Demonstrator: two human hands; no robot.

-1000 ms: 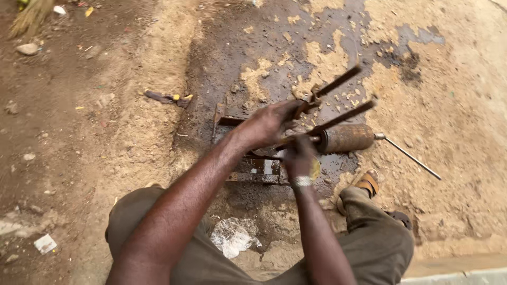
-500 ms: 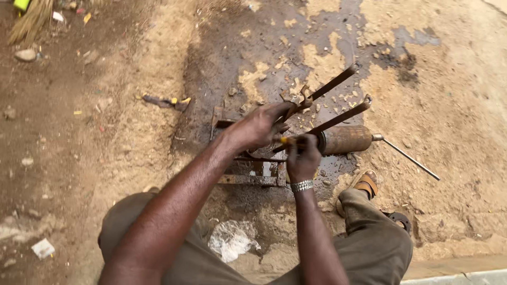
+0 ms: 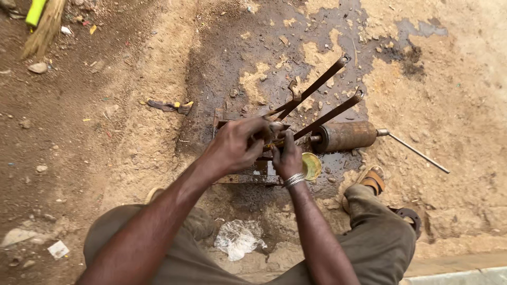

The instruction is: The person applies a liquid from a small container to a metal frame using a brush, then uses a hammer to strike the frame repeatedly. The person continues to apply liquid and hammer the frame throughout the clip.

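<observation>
At the centre of the frame two rusty metal bars (image 3: 317,87) rise from a low metal frame (image 3: 248,178) on the oily ground and slant toward the upper right. Both hands meet at the lower ends of these bars. The left hand (image 3: 237,145) is closed around the near end of the bars, fingers curled over it. The right hand (image 3: 288,158), with a metal bracelet at the wrist, is closed just beside it on something small; what it grips I cannot tell. Just right of this hand lies a round yellow lid (image 3: 311,165). Further right, a rusty cylinder (image 3: 346,136) lies on the ground with a thin rod (image 3: 414,153) going out to the right. A crumpled plastic bag (image 3: 238,238) lies between the knees at the bottom. A small tool (image 3: 170,106) lies left of centre, and a broom (image 3: 42,29) is in the upper left corner.
</observation>
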